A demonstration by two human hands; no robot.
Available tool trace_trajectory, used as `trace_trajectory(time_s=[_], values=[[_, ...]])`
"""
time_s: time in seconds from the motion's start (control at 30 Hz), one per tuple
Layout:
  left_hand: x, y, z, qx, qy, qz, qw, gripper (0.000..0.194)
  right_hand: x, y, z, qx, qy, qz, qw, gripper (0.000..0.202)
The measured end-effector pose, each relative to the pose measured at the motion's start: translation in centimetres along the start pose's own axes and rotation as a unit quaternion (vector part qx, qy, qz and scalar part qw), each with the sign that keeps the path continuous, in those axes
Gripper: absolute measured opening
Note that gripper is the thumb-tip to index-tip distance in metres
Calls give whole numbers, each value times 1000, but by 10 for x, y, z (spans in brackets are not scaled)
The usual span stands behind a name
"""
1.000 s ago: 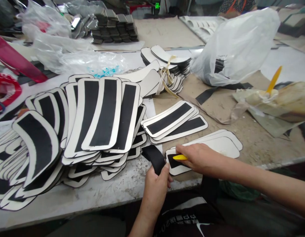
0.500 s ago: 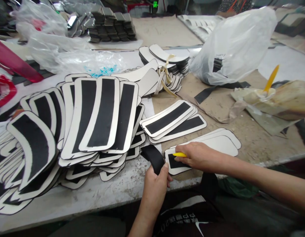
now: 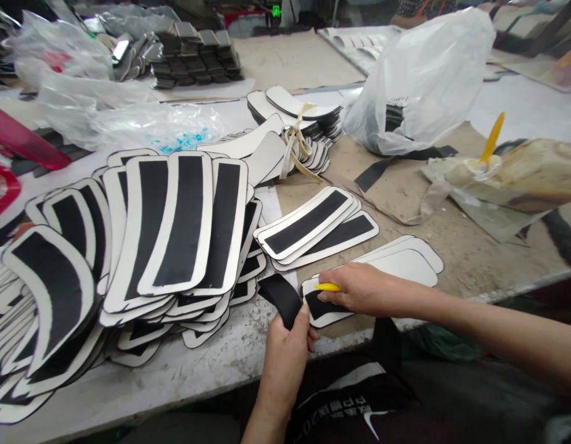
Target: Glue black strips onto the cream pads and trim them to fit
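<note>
My left hand (image 3: 285, 354) is closed on a curled black strip (image 3: 282, 296), its thumb at the near left corner of a white curved panel (image 3: 329, 318). A black strip lies along that panel and passes under my right hand (image 3: 365, 287). That hand is closed around a yellow tool, probably plastic, whose tip (image 3: 328, 287) pokes out from the fingers; its kind is hidden. My right fingers press on the strip. Beneath, further plain white panels (image 3: 410, 262) fan out to the right. Just beyond lie white panels with black strips (image 3: 308, 223).
A large pile of white panels with black strips (image 3: 184, 222) covers the left. Behind are a tied bundle of panels (image 3: 308, 108), a clear plastic bag (image 3: 419, 80) and a wrapped pot holding a yellow stick (image 3: 491, 139). The table edge (image 3: 211, 385) runs close to me.
The camera view has shifted slightly, so most things appear a little farther left. Both hands keep nearly the same place at the panel, with the same grips.
</note>
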State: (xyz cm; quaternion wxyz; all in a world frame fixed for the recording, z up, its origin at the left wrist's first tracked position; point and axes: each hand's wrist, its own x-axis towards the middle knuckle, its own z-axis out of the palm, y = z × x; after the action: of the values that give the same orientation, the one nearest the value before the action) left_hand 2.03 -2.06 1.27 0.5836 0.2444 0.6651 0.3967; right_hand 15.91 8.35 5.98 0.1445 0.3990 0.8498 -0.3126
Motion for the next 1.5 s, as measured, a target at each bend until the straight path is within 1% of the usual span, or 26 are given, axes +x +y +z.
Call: trace_trajectory(time_s=[0.1,0.27,0.43,0.5,0.6,0.7,0.8,1.03,1.17,1.33,1.43,1.5], values=[[0,-1,1,0,4,-3,1000,28,3,-1,4,-44,5,14,999,28],[-2,3,3,-2,25,-1,1000,25,4,-1,7,-61,6,15,998,30],[-1,8,4,16,18,-14,1000,24,3,-1,7,-64,12,18,998,31],[1,8,5,28,25,-22,999,26,3,-1,8,-65,15,14,998,32],[5,4,8,37,43,-7,998,31,3,-1,8,-67,17,15,997,31],[9,-1,10,51,64,11,997,30,3,-2,9,-68,25,14,997,31],[11,-3,11,69,75,14,995,29,2,-1,9,-64,29,13,997,30],[9,2,16,77,92,-9,993,30,1,3,12,-46,53,-6,998,29],[8,4,18,83,105,-7,991,30,2,4,13,-47,68,-15,996,32],[10,3,18,105,102,-2,989,26,3,3,14,-43,81,-13,996,30],[9,4,19,111,110,4,988,25,-6,4,8,-50,77,-13,996,33],[8,3,20,109,115,4,987,25,-21,11,1,-60,62,-3,996,33]])
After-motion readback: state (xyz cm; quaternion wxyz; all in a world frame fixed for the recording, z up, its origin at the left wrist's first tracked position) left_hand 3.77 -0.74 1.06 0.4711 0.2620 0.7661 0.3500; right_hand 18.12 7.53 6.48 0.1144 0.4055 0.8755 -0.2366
